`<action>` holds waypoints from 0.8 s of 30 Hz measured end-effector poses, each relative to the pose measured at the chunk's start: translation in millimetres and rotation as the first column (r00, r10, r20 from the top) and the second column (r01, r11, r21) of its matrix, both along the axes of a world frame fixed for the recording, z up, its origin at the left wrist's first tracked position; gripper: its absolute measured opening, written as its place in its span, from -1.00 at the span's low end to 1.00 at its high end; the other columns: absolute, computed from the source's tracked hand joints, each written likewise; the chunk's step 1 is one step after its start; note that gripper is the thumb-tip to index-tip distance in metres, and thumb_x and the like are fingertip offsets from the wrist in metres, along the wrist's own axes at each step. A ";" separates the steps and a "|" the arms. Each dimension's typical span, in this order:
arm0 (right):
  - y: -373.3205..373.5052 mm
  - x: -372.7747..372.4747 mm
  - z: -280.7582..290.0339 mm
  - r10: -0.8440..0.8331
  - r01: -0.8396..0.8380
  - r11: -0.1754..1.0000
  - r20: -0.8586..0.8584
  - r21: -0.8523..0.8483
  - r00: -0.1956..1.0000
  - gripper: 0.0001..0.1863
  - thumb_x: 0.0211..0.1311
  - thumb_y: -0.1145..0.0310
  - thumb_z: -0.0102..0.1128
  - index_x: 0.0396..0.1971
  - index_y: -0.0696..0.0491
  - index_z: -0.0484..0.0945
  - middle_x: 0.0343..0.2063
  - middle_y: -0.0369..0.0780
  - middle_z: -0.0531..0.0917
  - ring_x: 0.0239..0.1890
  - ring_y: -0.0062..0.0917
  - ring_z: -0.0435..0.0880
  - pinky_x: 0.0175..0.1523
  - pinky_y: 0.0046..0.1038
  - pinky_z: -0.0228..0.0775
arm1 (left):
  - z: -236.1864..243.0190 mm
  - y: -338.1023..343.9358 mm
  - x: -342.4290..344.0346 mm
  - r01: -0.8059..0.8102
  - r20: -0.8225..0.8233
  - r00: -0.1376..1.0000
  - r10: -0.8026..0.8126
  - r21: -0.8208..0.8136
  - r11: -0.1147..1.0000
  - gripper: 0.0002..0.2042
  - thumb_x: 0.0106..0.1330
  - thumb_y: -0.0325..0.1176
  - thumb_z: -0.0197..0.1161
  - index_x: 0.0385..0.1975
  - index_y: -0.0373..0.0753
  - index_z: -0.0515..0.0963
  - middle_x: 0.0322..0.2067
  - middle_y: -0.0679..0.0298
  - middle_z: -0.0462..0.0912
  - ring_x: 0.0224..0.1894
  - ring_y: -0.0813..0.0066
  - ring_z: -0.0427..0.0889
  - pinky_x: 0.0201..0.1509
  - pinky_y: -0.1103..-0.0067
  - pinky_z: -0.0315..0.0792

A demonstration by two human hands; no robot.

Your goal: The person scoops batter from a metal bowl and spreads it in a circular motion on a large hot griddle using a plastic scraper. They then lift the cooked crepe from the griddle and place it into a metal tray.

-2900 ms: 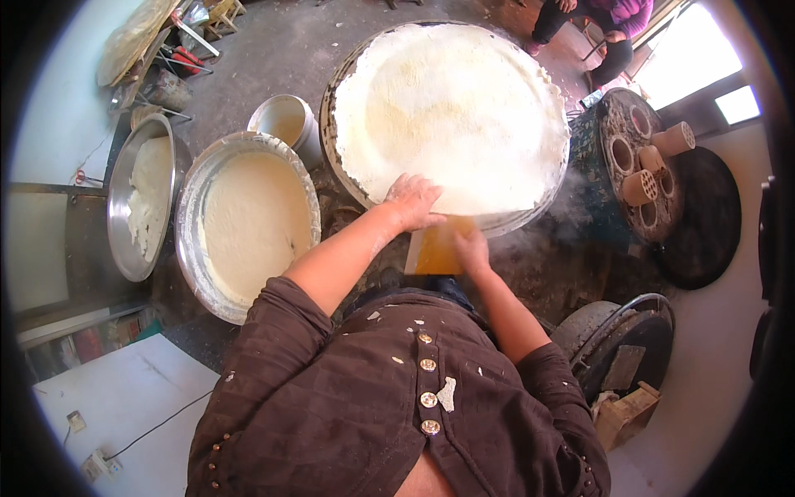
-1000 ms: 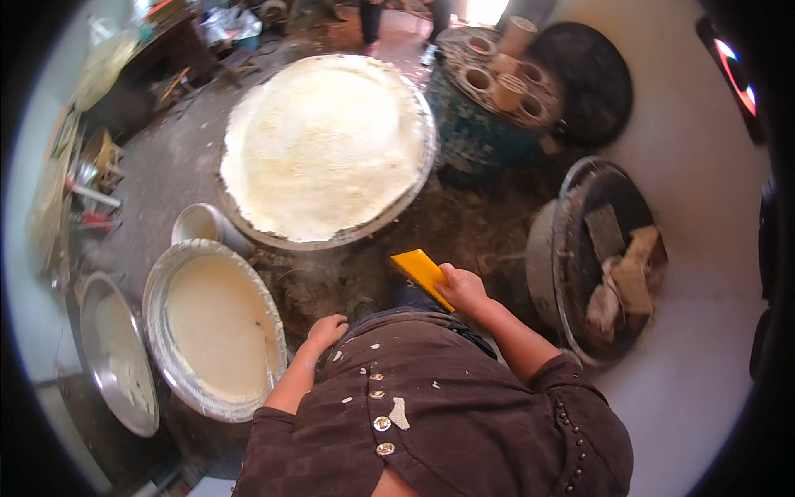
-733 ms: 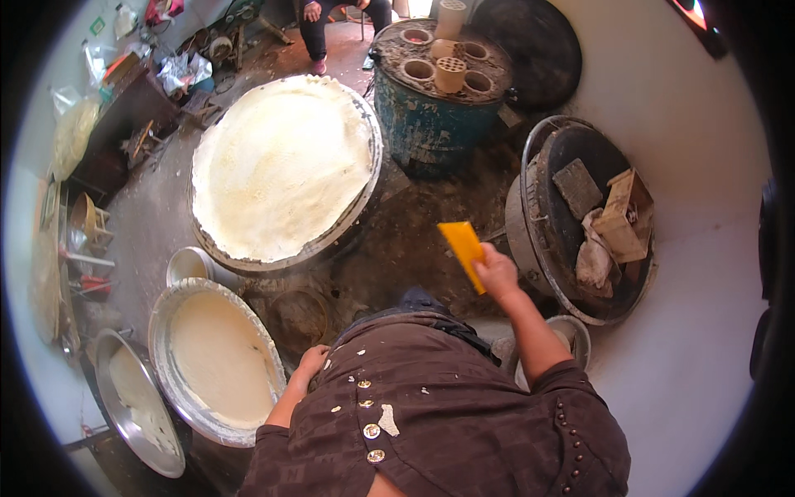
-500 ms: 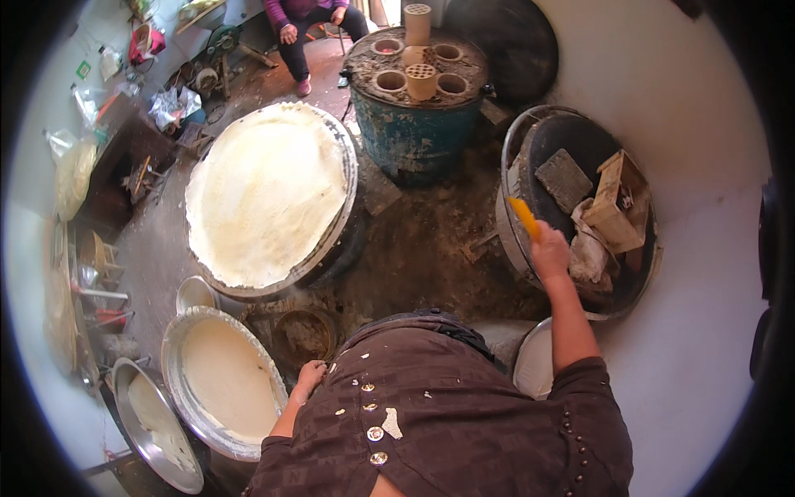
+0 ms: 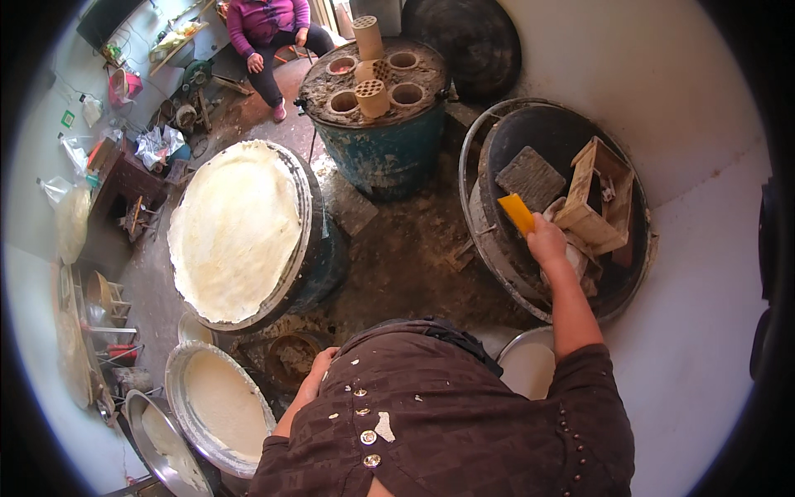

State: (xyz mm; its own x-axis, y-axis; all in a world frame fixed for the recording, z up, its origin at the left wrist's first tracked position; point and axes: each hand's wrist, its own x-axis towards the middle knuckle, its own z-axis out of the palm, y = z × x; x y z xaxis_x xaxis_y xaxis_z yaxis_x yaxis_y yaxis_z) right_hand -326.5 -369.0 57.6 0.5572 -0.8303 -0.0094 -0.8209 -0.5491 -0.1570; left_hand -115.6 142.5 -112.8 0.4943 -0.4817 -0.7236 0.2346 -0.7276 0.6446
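Observation:
My right hand (image 5: pixel 547 240) is closed round a flat yellow scraper (image 5: pixel 517 214), which points up and away, over the round dark pan (image 5: pixel 509 137) on the right. Low against the left side of my brown shirt rests my left hand (image 5: pixel 321 366); its fingers are mostly hidden by my body. A large pale sheet of dough or batter (image 5: pixel 236 232) covers the round griddle on the left. Nearer to me on that side stands a wide basin (image 5: pixel 224 403) of pale batter, beside a metal bowl (image 5: pixel 170 447) with pale residue. At my right hip is another pale-filled bowl (image 5: pixel 530 364).
On the dark pan lie a grey brick (image 5: pixel 531 178), a wooden box (image 5: pixel 596 199) and a crumpled cloth. A teal barrel stove (image 5: pixel 377 153) with cylindrical briquettes stands ahead. Beyond it leans a dark round lid (image 5: pixel 468 50). A person in purple (image 5: pixel 267 25) sits at the back.
The view has turned slightly right and up, so the griddle and stove sit further left and lower. My right hand still grips the scraper over the right-hand pan. My left hand stays by my waist.

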 end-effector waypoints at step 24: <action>-17.8 75.0 -67.3 -0.177 0.187 0.982 -0.307 0.003 0.935 -0.43 0.17 0.17 0.00 0.19 -0.07 0.13 0.25 -0.21 0.03 0.28 -0.26 -0.03 0.25 -0.19 -0.07 | -46.9 -19.4 78.3 0.112 0.030 0.993 -0.113 0.040 0.993 -0.68 0.13 -0.28 0.14 -0.15 -0.32 0.49 -0.28 0.19 0.61 -0.23 0.47 0.55 -0.13 0.58 0.37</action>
